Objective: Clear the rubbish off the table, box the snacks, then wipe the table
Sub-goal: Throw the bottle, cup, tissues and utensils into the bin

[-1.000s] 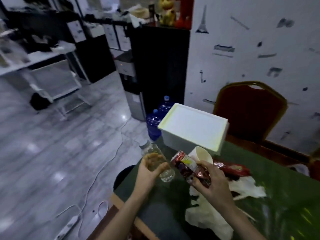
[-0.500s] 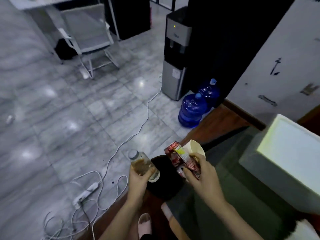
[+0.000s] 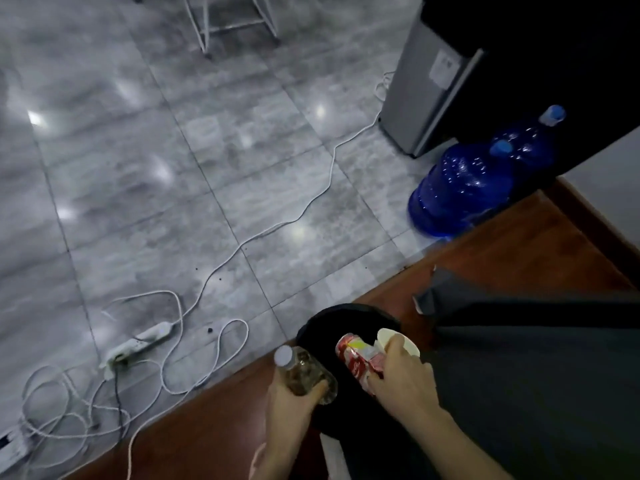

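My left hand point(image 3: 294, 407) is closed around a clear plastic bottle point(image 3: 301, 372) with a white cap, holding it tilted at the left rim of a black bin point(image 3: 346, 318) on the floor. My right hand point(image 3: 401, 382) grips a red snack wrapper point(image 3: 356, 358) together with a white paper cup point(image 3: 398, 341), directly above the bin's dark opening. The table, under a dark green cloth point(image 3: 540, 375), fills the lower right; its corner hangs beside the bin.
White cables and a power strip point(image 3: 138, 344) sprawl over the grey tiled floor at the left. Two blue water jugs point(image 3: 460, 188) stand by a grey water dispenser point(image 3: 426, 88) at the upper right. Chair legs show at the top.
My view has swung down and left from the table to the floor and bin. Both hands have carried the bottle, wrapper and cup off the table to above the bin.
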`<move>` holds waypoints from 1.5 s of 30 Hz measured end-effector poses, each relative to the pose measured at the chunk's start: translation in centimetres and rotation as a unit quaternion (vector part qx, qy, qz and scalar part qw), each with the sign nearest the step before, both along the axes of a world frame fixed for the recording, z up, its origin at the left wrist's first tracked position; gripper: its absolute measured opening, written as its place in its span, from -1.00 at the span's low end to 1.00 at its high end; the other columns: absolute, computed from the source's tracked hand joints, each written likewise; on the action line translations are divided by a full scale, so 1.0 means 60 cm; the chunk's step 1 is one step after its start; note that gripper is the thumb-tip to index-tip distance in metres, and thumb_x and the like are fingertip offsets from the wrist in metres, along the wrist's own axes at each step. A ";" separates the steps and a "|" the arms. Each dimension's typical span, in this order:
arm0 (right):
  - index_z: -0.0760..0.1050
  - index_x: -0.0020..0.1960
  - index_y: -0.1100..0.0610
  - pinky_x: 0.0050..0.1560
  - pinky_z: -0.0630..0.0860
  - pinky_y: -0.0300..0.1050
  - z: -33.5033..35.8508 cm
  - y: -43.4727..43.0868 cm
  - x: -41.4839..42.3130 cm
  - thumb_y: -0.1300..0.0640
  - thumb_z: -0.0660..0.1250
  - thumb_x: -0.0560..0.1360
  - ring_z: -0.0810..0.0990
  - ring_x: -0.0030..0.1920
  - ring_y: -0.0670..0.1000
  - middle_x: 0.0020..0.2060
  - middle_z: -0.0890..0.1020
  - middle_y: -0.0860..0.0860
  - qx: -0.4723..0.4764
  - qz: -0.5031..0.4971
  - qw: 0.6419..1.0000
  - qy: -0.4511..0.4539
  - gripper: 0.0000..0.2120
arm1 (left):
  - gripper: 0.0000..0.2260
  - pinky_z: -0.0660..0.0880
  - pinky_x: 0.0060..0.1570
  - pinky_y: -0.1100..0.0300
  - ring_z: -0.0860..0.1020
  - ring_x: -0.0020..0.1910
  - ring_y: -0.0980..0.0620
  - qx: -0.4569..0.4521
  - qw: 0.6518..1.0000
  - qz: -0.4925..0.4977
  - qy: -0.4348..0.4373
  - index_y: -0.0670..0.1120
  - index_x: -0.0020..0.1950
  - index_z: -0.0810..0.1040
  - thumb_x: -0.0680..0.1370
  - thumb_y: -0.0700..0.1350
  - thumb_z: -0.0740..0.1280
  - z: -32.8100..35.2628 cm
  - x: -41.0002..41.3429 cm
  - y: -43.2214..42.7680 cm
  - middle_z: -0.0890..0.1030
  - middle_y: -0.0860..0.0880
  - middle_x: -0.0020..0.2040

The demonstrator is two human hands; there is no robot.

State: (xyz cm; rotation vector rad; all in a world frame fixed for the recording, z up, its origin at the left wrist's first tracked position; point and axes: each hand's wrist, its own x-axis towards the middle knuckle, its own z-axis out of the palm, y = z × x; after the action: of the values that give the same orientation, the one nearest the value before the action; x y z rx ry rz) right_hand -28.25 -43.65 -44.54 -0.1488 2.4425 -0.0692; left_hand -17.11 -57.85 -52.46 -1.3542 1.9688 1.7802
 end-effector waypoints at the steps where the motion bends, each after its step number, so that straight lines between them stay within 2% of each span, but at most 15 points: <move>1: 0.18 0.30 0.14 0.18 0.39 0.04 -0.038 -0.002 -0.007 -0.09 0.28 0.50 0.52 0.23 0.13 0.20 0.55 0.07 0.012 0.018 1.000 -0.018 -0.48 | -0.48 0.42 -0.16 0.41 0.55 -0.14 0.43 0.005 1.000 0.000 0.000 0.24 0.06 0.49 0.22 -0.09 0.60 -0.033 -0.002 0.005 0.63 0.27 -0.15; 3: 0.16 0.33 0.16 0.16 0.39 0.02 -0.121 -0.010 -0.027 -0.08 0.28 0.50 0.50 0.24 0.14 0.22 0.54 0.10 0.001 0.068 0.996 -0.049 -0.46 | -0.50 0.53 -0.14 0.29 0.57 -0.14 0.35 0.008 1.000 -0.017 -0.007 0.28 0.00 0.47 0.23 -0.11 0.59 -0.092 -0.018 0.007 0.63 0.25 -0.12; 6: 0.21 0.29 0.19 0.08 0.42 0.02 -0.200 -0.001 -0.039 0.01 0.26 0.54 0.52 0.20 0.21 0.22 0.51 0.15 -0.033 0.092 0.990 -0.101 -0.56 | -0.61 0.64 -0.25 0.10 0.63 -0.22 0.18 0.044 0.997 -0.054 -0.032 0.15 -0.03 0.46 0.28 -0.13 0.54 -0.158 -0.035 0.032 0.63 0.11 -0.12; 13: 0.40 0.26 0.24 0.19 0.47 0.01 -0.280 0.036 -0.012 0.14 0.18 0.59 0.50 0.22 0.23 0.27 0.48 0.20 -0.055 0.070 0.963 -0.254 -0.72 | -0.70 0.62 -0.03 0.01 0.61 -0.05 -0.07 0.152 0.984 -0.029 -0.092 -0.15 0.15 0.46 0.46 -0.34 0.40 -0.258 -0.039 0.063 0.58 -0.08 -0.03; 16: 0.46 0.11 0.20 0.07 0.45 -0.04 -0.265 0.051 -0.013 0.20 0.16 0.58 0.52 0.17 0.21 0.16 0.53 0.21 -0.040 0.056 0.960 -0.273 -0.83 | -0.78 0.57 -0.12 0.10 0.55 -0.12 0.00 0.186 0.972 -0.084 -0.113 -0.13 0.07 0.42 0.52 -0.38 0.30 -0.246 -0.036 0.066 0.52 -0.05 -0.11; 17: 0.46 0.06 0.18 0.05 0.44 -0.06 -0.251 0.044 -0.010 0.21 0.18 0.56 0.53 0.16 0.19 0.12 0.54 0.20 -0.038 0.045 0.963 -0.264 -0.87 | -0.81 0.55 -0.17 0.14 0.53 -0.15 0.02 0.171 0.971 -0.118 -0.118 -0.13 0.03 0.41 0.52 -0.38 0.29 -0.224 -0.034 0.051 0.51 -0.05 -0.14; 22: 0.40 0.22 0.23 0.13 0.49 -0.01 -0.108 -0.005 0.007 0.11 0.22 0.54 0.52 0.16 0.20 0.20 0.51 0.21 -0.053 0.050 0.966 -0.250 -0.70 | -0.95 0.46 -0.26 0.22 0.51 -0.29 0.10 0.030 0.941 -0.313 -0.128 -0.09 -0.08 0.47 0.50 -0.21 0.30 -0.076 -0.032 -0.005 0.53 0.01 -0.25; 25: 0.41 0.16 0.23 0.03 0.45 0.01 0.056 -0.032 0.010 0.08 0.21 0.56 0.51 0.13 0.22 0.17 0.50 0.21 -0.106 0.039 0.977 -0.181 -0.73 | -0.92 0.49 -0.12 0.14 0.59 -0.10 -0.05 -0.049 0.908 -0.396 -0.130 -0.14 -0.04 0.51 0.50 -0.16 0.31 0.070 -0.043 -0.034 0.63 -0.09 -0.08; 28: 0.39 0.09 0.22 0.01 0.43 0.05 0.241 -0.012 0.029 0.06 0.21 0.57 0.49 0.12 0.24 0.15 0.46 0.20 -0.129 0.033 0.987 -0.084 -0.77 | -0.92 0.50 0.01 0.06 0.59 -0.02 -0.09 -0.077 0.890 -0.441 -0.084 -0.14 -0.05 0.50 0.51 -0.15 0.31 0.244 -0.060 -0.035 0.64 -0.13 -0.05; 30: 0.41 0.17 0.25 0.05 0.43 0.07 0.357 0.021 0.071 0.07 0.21 0.58 0.48 0.16 0.25 0.18 0.46 0.19 -0.122 0.030 0.991 -0.033 -0.72 | -0.95 0.50 -0.04 0.06 0.60 -0.07 -0.09 -0.098 0.878 -0.466 -0.052 -0.12 -0.05 0.50 0.53 -0.16 0.30 0.365 -0.057 -0.019 0.64 -0.13 -0.12; 33: 0.42 0.22 0.17 0.09 0.43 0.05 0.476 0.095 0.137 0.02 0.23 0.56 0.50 0.16 0.20 0.17 0.48 0.14 -0.146 -0.063 0.986 0.054 -0.69 | -0.90 0.59 -0.13 -0.01 0.67 -0.18 -0.12 -0.072 0.885 -0.460 0.020 -0.17 -0.01 0.54 0.53 -0.19 0.27 0.501 -0.059 0.024 0.67 -0.16 -0.13; 36: 0.43 0.19 0.13 0.06 0.44 0.01 0.531 0.173 0.217 0.02 0.24 0.55 0.53 0.11 0.16 0.12 0.50 0.10 -0.153 -0.125 0.972 0.123 -0.73 | -0.94 0.58 -0.25 0.14 0.66 -0.27 0.02 -0.056 0.870 -0.481 0.097 -0.13 -0.06 0.54 0.53 -0.21 0.27 0.577 -0.048 0.082 0.67 -0.11 -0.15; 39: 0.43 0.20 0.10 0.10 0.44 -0.03 0.554 0.256 0.296 0.00 0.24 0.55 0.53 0.14 0.12 0.15 0.50 0.06 -0.134 -0.186 0.960 0.163 -0.72 | -0.93 0.58 -0.09 0.03 0.63 -0.21 -0.08 -0.035 0.835 -0.531 0.141 -0.15 -0.10 0.53 0.53 -0.27 0.28 0.613 -0.035 0.157 0.65 -0.16 -0.15; 41: 0.42 0.24 0.10 0.13 0.44 -0.05 0.564 0.301 0.338 0.00 0.26 0.55 0.53 0.16 0.10 0.18 0.50 0.05 -0.126 -0.224 0.950 0.178 -0.70 | -0.96 0.57 -0.08 0.02 0.63 -0.16 -0.11 -0.073 0.792 -0.585 0.161 -0.18 -0.06 0.55 0.53 -0.24 0.30 0.623 -0.027 0.198 0.66 -0.16 -0.13; 45: 0.43 0.24 0.11 0.15 0.48 -0.01 0.581 0.393 0.443 0.01 0.26 0.56 0.52 0.16 0.09 0.18 0.50 0.07 -0.121 -0.301 0.923 0.206 -0.70 | -0.98 0.60 -0.08 0.06 0.64 -0.17 0.01 -0.106 0.705 -0.675 0.189 -0.08 -0.06 0.55 0.54 -0.17 0.33 0.649 0.021 0.306 0.67 -0.08 -0.13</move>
State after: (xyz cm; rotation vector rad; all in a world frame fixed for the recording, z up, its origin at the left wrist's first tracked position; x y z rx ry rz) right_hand -1.68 -20.06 -9.68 0.5398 2.8006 -0.6725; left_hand -15.83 -39.46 -13.51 0.6118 2.2691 1.0193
